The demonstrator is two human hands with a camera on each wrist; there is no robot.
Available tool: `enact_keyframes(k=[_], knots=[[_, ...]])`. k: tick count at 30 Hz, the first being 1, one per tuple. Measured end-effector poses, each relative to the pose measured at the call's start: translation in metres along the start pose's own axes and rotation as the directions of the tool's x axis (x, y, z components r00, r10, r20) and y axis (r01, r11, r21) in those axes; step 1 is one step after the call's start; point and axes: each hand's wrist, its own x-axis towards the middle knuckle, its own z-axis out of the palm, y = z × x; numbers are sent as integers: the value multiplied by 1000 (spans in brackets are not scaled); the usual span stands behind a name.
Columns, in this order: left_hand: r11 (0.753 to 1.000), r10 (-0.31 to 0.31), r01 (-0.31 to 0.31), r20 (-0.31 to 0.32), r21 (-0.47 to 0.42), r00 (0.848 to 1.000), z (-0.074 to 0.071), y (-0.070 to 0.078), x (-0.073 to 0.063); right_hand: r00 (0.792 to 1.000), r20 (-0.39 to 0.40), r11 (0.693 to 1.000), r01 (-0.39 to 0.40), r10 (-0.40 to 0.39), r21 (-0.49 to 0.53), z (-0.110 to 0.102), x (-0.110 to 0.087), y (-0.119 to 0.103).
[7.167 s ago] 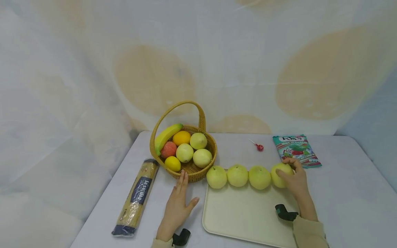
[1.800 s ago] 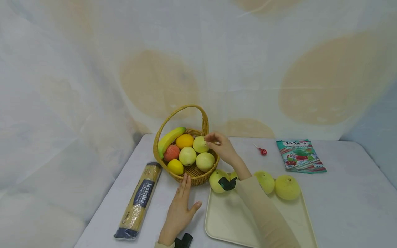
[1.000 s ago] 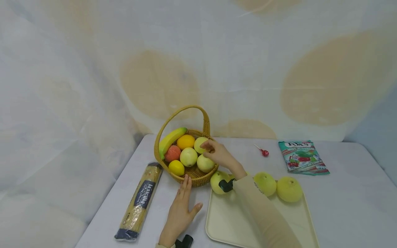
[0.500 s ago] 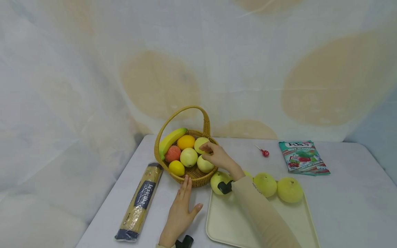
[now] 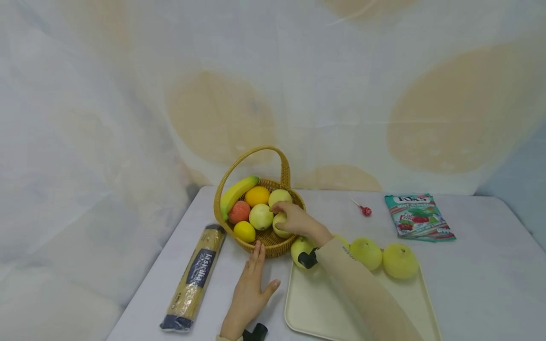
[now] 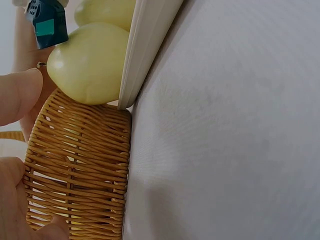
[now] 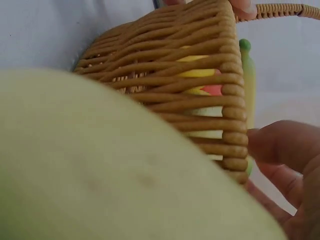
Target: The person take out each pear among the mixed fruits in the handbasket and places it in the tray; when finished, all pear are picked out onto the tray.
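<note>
My right hand (image 5: 296, 220) reaches over the right rim of the wicker basket (image 5: 279, 248), its fingers and thumb curled round a pale green round fruit (image 5: 280, 228). Part of that fruit is hidden by the hand. With fingers straight, my left hand (image 5: 249, 293) touches the basket's front wall; the left wrist view shows its fingertips against the wicker (image 6: 80, 165). Inside the basket lie a banana (image 5: 236, 193), an orange (image 5: 257, 196), a red fruit (image 5: 239, 212), a lemon (image 5: 244, 232) and two more pale green fruits (image 5: 261, 217).
Several yellow-green pears (image 5: 400, 261) line the far edge of a cream tray (image 5: 324, 303), partly behind my right sleeve. A spaghetti pack (image 5: 194, 279) lies left of the basket. Behind the tray are a red lollipop (image 5: 366, 210) and a Fox's candy bag (image 5: 420, 218).
Earlier my right hand held the rightmost pear on the tray; it then moved left to the basket's back fruit. Since then it has come nearer, down onto the front right fruit. My left hand stays put.
</note>
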Motion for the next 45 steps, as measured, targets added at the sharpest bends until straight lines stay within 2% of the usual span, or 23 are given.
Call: enact_keyframes(k=[5, 10, 15, 22, 32, 45], knots=[[1000, -1, 1, 0, 12, 1000, 1, -1, -1, 999, 27, 995, 24, -22, -101, 5, 1, 3], [1000, -19, 19, 16, -1, 1000, 1, -1, -1, 996, 86, 980, -12, 30, -201, 7, 0, 2], [1000, -9, 9, 4, 4, 1000, 2, -1, 0, 993, 117, 973, -3, 31, -230, 7, 2, 1], [1000, 7, -7, -12, 9, 1000, 1, 1, 0, 994, 105, 986, 6, 12, -169, 7, 2, 1], [1000, 21, -21, -23, 22, 1000, 1, 1, 0, 1000, -23, 999, -5, 4, -32, 9, 1, 2], [1000, 15, -14, -8, 19, 1000, 2, 0, 1, 995, -102, 996, 15, -6, 89, 10, -2, 6]])
